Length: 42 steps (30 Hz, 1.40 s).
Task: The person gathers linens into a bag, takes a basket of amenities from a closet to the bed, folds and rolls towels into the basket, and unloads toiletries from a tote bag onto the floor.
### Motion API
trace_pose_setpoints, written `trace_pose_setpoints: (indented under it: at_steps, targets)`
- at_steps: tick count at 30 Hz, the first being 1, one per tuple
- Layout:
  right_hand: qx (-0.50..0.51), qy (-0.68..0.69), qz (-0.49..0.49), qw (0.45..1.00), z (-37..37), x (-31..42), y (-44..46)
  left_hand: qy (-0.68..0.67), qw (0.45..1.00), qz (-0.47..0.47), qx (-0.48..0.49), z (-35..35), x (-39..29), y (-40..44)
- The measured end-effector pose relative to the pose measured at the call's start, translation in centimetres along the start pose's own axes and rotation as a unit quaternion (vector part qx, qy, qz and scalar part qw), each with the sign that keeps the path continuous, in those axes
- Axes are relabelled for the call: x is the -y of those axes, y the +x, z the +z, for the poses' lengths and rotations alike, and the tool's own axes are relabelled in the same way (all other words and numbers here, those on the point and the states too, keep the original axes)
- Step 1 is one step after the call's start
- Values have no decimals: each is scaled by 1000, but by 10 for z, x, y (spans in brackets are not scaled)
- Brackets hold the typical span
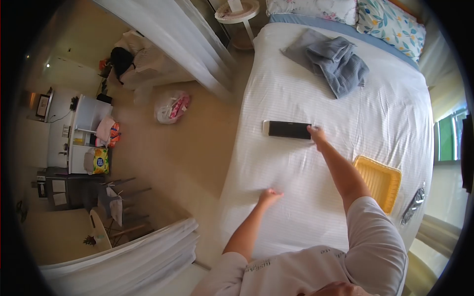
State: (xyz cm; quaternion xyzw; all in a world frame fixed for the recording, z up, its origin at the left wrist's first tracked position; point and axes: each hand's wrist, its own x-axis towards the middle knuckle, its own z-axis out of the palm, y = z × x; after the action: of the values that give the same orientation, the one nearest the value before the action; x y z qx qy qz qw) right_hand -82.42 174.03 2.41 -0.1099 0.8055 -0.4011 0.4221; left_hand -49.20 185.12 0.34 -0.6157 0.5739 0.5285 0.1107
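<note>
A flat, long black box-like object (290,129) with a pale strip at its left end lies across the white bed sheet. My right hand (317,135) is closed on its right end, with the thumb on top. My left hand (270,196) is over the sheet, nearer to my body and apart from the black object. Its fingers point right, loosely bent, and nothing shows in them. To the right of my right forearm sits a yellow plastic basket (379,182). Beside it, near the bed's edge, is a dark item in clear wrapping (414,204).
A crumpled grey cloth (340,64) lies toward the head of the bed, before the patterned pillows (391,32). A round side table (237,12) stands at the far left corner. On the floor are a plastic bag (173,107) and, farther left, chairs (116,202).
</note>
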Motion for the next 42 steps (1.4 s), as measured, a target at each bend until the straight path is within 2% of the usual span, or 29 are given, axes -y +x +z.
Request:
trace_pose_setpoints:
  at_steps: [1, 2, 3, 4, 6, 8, 9, 10, 12, 14, 17, 20, 22, 24, 26, 29, 30, 32, 33, 34, 36, 39, 42]
  targets:
    - [-137, -178, -86, 971, 8, -4, 44, 57, 998, -2, -22, 1, -4, 3]
    - [-232, -177, -127, 948, -2, 14, 61, 112, 993, -4, -43, 4, -12, -2]
    - [-291, -134, -147, 936, -14, 22, 96, 163, 985, -8, -62, 8, -22, -5]
    - [-334, -33, -156, 929, -28, 28, 136, 165, 984, -16, -62, 11, -26, -2]
    - [-339, 121, -97, 928, -66, 52, 185, 168, 983, -41, -60, 14, -26, 2]
    - [-340, 220, -77, 911, -98, 70, 228, 162, 984, -56, -37, 13, -27, 5]
    - [-270, 269, -68, 922, -119, 68, 262, 165, 984, -60, -26, 12, -28, 8]
    - [-228, 295, -34, 927, -129, 82, 254, 166, 984, -65, -16, 10, -29, 10]
    - [-130, 352, -38, 926, -143, 85, 277, 174, 982, -79, 2, 8, -32, 17]
    - [-100, 404, 29, 909, -131, 109, 255, 178, 980, -91, 13, 8, -32, 23]
    - [8, 426, 35, 904, -139, 101, 275, 189, 978, -85, 24, 11, -33, 32]
    - [31, 364, 49, 929, -145, 104, 291, 189, 979, -73, 10, 15, -23, 36]
    - [58, 371, -7, 927, -136, 110, 280, 193, 979, -62, -17, 19, -22, 35]
    - [93, 413, 33, 905, -145, 85, 370, 193, 978, -78, -11, 14, -30, 33]
    - [-78, 350, 18, 933, -128, 118, 319, 182, 979, -92, -5, 12, -32, 33]
    - [-30, 362, 17, 931, -148, 135, 329, 181, 980, -86, -21, 18, -28, 37]
    - [3, 386, -56, 921, -155, 138, 340, 182, 978, -96, -19, 13, -31, 34]
    - [36, 396, -80, 914, -166, 176, 314, 184, 976, -114, -9, 9, -40, 30]
    - [12, 362, -114, 925, -171, 200, 294, 184, 975, -127, -3, 11, -38, 33]
    - [36, 338, -154, 928, -192, 218, 307, 182, 974, -137, -3, 12, -39, 33]
    - [47, 325, -201, 923, -212, 268, 263, 178, 972, -151, -1, 12, -40, 31]
    - [54, 248, -337, 907, -241, 326, 139, 172, 973, -156, -11, 14, -38, 28]
    - [66, 192, -477, 855, -241, 347, -71, 168, 975, -133, -59, 21, -32, 19]
